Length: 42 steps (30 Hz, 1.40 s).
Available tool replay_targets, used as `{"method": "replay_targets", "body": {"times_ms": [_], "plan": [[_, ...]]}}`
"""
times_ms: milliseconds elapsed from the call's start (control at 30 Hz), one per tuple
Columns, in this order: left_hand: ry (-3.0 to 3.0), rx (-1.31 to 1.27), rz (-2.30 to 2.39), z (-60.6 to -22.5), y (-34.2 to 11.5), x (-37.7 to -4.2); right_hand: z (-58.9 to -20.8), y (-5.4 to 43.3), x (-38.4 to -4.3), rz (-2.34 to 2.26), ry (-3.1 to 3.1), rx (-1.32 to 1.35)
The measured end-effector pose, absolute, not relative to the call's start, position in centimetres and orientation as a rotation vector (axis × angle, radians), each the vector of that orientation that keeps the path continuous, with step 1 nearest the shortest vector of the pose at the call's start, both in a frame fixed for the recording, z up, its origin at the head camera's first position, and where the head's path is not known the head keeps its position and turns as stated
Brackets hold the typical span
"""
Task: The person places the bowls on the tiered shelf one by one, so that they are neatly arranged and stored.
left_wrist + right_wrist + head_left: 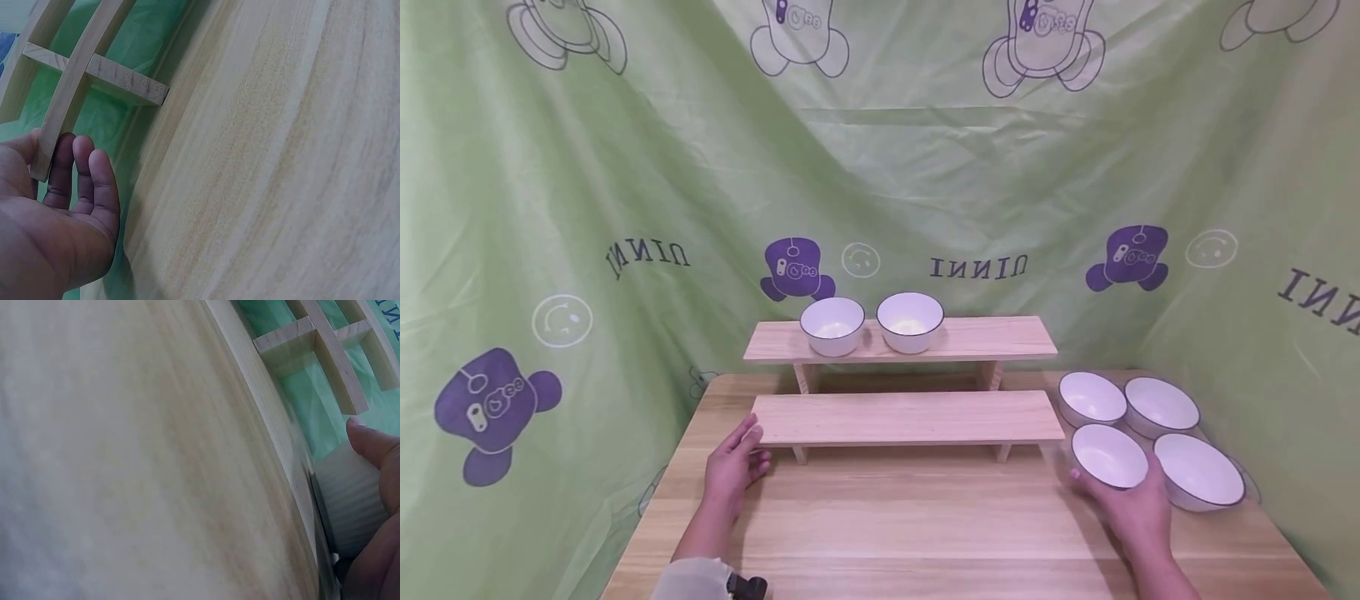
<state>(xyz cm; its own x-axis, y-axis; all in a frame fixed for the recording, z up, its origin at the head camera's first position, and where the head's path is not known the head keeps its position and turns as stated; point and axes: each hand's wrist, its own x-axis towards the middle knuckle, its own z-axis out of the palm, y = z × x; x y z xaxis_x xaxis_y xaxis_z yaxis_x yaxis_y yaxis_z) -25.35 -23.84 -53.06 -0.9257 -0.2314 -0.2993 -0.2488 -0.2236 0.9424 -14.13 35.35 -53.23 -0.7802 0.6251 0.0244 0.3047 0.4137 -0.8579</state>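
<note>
At the left end of a two-tier wooden shelf's lower board (910, 418), my left hand (733, 463) pinches the board's end. The left wrist view shows the thumb on one side of the board end (50, 140) and the fingers on the other. My right hand (1138, 508) holds a white bowl with a dark rim (1109, 456), at the front left of a group on the right. Its thumb lies along the bowl's left side; the other fingers reach around the right side. Up close, the bowl's ribbed outer wall (353, 494) shows beside the thumb.
Two white bowls (832, 326) (910, 322) stand on the upper board (992, 337). Other white bowls (1092, 398) (1162, 406) (1198, 472) sit close around the held one, right of the shelf. A green printed cloth (880, 183) hangs behind the wooden table (910, 533).
</note>
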Motion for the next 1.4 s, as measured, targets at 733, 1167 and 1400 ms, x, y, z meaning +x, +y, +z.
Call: {"method": "replay_targets", "body": {"times_ms": [733,1167,1400], "plan": [[1.922,-0.624,2.387,-53.1,-24.0,-25.2,-52.7,35.1,-13.7,1.306,-2.268,-0.762],[1.942,-0.634,2.365,-52.6,-23.7,-25.0,-49.7,34.6,-13.1,1.319,-2.287,-0.753],[1.945,-0.636,2.363,-52.5,-23.8,-24.8,-48.5,34.4,-13.2,1.313,-2.322,-0.729]]}}
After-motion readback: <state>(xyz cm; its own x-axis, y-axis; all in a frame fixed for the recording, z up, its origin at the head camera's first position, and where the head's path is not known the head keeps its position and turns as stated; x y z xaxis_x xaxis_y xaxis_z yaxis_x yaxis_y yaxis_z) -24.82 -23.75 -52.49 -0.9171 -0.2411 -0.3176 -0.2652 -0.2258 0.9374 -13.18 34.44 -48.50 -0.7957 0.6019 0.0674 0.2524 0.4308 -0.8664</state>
